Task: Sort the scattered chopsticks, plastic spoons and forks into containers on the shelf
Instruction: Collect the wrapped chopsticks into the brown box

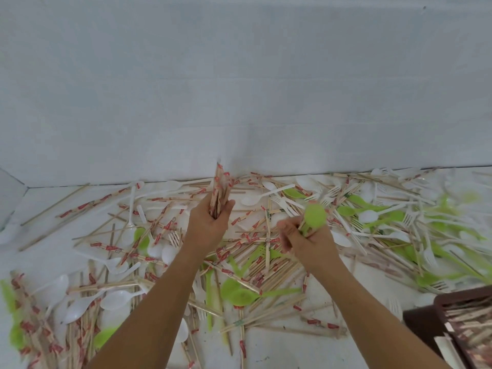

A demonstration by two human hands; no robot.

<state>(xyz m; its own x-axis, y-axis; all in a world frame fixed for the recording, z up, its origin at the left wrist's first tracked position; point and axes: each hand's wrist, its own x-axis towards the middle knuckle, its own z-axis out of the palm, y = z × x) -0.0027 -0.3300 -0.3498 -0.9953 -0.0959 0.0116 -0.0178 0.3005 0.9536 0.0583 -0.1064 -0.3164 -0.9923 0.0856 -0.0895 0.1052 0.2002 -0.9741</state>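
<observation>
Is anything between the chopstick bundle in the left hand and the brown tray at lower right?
Yes. The right hand, gripping a green spoon, and its forearm lie across the direct line from the bundle to the tray.

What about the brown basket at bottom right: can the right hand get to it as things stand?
Probably yes. The basket sits just below and right of the right hand, with nothing tall between them. The hand grips a green spoon, so it could drop that in but hardly grasp more.
</observation>
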